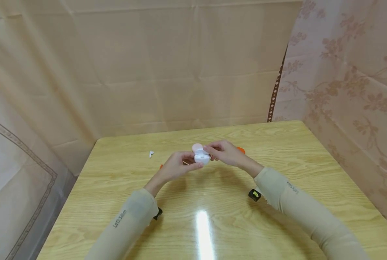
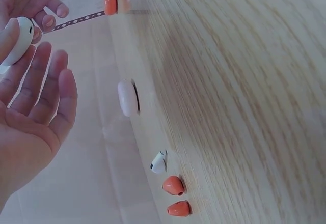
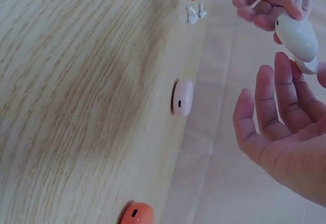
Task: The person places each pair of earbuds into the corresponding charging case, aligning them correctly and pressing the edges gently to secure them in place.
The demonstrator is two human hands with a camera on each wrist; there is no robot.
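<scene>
A white earbud case (image 1: 202, 159), its lid raised, is held above the table between both hands. My left hand (image 1: 177, 164) grips the case body, the thumb along its near side. My right hand (image 1: 226, 153) pinches the raised lid at its right edge. In the right wrist view the rounded white shell (image 3: 296, 36) shows a small port, and the right hand's other fingers (image 3: 265, 102) spread away from it. Whether anything sits inside the case cannot be seen.
On the wooden table (image 1: 200, 195) a pink earbud case (image 2: 127, 98) stands behind the hands, with an orange case (image 1: 241, 149) to the right. Loose white earbuds (image 3: 191, 15) and orange earbuds (image 2: 173, 185) lie on the left. Beige curtain (image 1: 167, 72) hangs behind.
</scene>
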